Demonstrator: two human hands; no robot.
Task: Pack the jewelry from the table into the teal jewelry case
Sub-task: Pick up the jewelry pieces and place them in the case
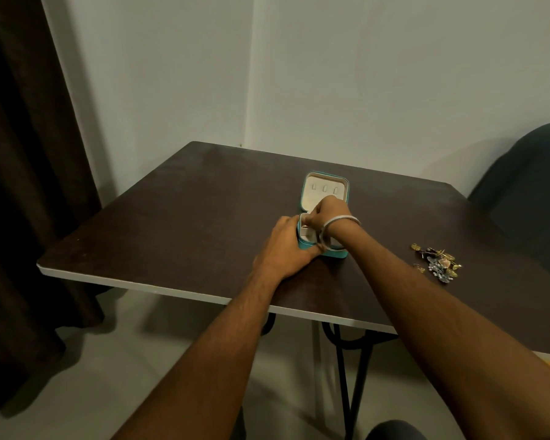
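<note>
Curled over the open teal jewelry case (311, 193), the right hand (323, 214) possibly pinched a small piece; the left hand (283, 246) gripped its base. Most jewelry (437, 263) lay unpacked.

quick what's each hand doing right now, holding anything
Left hand: fingers curled round the left side of the teal jewelry case, gripping it.
Right hand: fingers curled down into the case; whether they pinch anything cannot be told.

Teal jewelry case (337, 254) with cream lining, dark brown table (178, 223), gold-and-silver jewelry (437, 262).
</note>
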